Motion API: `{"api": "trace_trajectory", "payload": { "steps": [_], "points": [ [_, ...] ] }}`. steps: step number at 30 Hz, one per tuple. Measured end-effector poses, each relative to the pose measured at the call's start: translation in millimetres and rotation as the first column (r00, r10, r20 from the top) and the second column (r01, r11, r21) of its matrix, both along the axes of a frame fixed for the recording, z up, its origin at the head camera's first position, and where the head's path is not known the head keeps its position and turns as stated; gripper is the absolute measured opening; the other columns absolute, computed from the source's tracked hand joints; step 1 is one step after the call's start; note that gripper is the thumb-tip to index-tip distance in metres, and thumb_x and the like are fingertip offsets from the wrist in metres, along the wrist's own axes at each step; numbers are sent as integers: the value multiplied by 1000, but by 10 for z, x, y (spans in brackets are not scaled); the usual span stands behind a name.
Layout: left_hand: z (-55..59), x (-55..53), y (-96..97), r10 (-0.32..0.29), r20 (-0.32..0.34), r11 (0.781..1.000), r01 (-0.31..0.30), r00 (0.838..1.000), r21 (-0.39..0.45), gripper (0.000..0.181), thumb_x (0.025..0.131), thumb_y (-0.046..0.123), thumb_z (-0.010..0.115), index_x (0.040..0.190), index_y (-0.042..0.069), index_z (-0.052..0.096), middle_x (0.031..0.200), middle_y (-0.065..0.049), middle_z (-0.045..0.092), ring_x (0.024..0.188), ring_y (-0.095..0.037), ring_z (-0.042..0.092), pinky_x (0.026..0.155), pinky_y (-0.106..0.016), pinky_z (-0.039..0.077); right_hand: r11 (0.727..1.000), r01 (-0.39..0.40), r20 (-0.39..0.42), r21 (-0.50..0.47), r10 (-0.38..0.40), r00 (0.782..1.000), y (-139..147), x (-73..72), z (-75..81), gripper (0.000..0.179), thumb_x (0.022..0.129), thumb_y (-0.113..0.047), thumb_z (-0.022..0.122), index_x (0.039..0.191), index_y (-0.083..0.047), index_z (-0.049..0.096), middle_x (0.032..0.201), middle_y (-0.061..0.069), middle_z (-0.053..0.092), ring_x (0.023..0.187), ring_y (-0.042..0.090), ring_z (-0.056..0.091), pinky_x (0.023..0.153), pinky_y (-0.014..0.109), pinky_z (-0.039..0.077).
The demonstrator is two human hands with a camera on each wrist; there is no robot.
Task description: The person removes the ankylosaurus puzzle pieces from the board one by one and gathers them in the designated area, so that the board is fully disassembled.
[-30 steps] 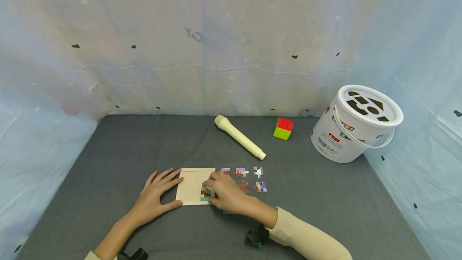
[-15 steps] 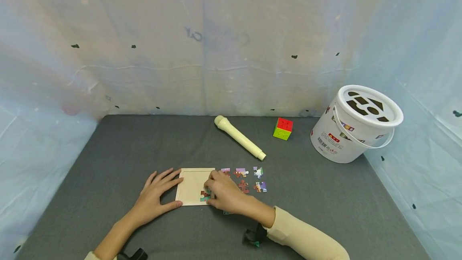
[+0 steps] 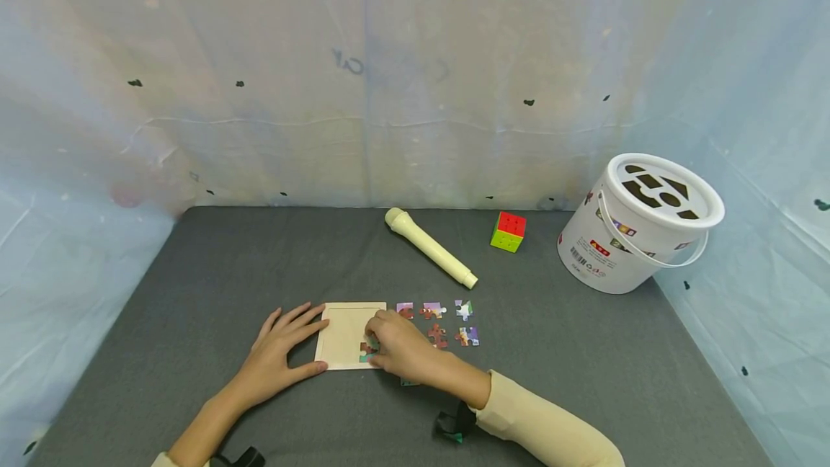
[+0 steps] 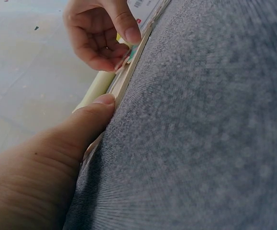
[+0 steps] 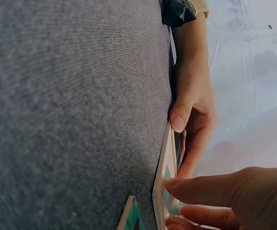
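Observation:
A pale wooden puzzle tray (image 3: pixel 340 331) lies on the dark grey cloth. My left hand (image 3: pixel 280 355) rests at its left side, fingers spread, with the thumb (image 4: pixel 102 101) against the edge in the left wrist view. Over the tray's lower right part, my right hand (image 3: pixel 403 343) pinches a jigsaw piece, mostly hidden by the fingers. A brown and teal jigsaw piece (image 3: pixel 365 353) shows in the tray just beside those fingertips. In the right wrist view, the right thumb (image 5: pixel 195 189) lies over teal print inside the tray rim.
Several loose jigsaw pieces (image 3: pixel 437 335) lie right of the tray, and another piece (image 5: pixel 132 215) lies near its front corner. Farther back are a cream toy microphone (image 3: pixel 431 247), a red and green puzzle cube (image 3: pixel 509 231) and a white lidded bucket (image 3: pixel 606 251).
My right hand has shifted slightly left over the tray, showing more of the purple loose piece beside it. My left hand stays in place.

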State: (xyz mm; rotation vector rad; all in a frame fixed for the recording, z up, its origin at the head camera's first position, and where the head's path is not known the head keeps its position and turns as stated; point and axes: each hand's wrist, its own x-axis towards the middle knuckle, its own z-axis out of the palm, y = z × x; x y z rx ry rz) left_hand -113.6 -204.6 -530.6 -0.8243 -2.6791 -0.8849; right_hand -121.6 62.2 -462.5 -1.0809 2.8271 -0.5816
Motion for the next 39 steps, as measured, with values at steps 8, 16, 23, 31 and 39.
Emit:
{"api": "trace_trajectory", "payload": {
  "steps": [8,16,23,31,39],
  "points": [
    [8,-7,4,2,0,1000,-2,1000,-6,72,79,51,80,139,16,61,151,-9,47,141,-37,36,110,-67,14,996,4,48,-86,0,999,-4,-9,-15,28,80,-10,86,98,-6,64,85,0,60,77,8,51,66,18,44],
    [11,-6,13,-2,4,1000,2,1000,-5,71,79,51,80,139,16,61,152,-9,47,141,-37,35,110,-67,13,993,-23,6,-115,24,1000,-18,11,-45,23,82,-7,83,95,-8,64,85,-2,65,76,6,55,66,16,45],
    [18,-5,18,-3,8,1000,3,1000,1,71,79,50,80,139,16,61,152,-9,47,141,-38,35,110,-68,14,996,-26,-93,-81,18,995,-30,42,-44,19,80,-7,84,91,-10,70,86,-2,59,78,8,53,65,15,43],
    [1,-4,7,4,8,1000,-4,1000,-14,72,79,52,79,139,18,61,152,-8,47,141,-37,35,110,-67,13,994,-93,-132,-50,86,988,-30,44,-27,17,82,-9,83,96,-11,75,96,-1,55,78,5,56,67,10,44],
    [7,5,7,11,10,1000,-11,1000,-18,72,79,53,79,139,17,61,152,-8,47,141,-37,36,110,-67,13,992,-106,-211,67,118,970,-60,56,-37,17,82,-13,83,96,-15,73,90,-4,54,75,4,51,63,12,41]
  ]
}}
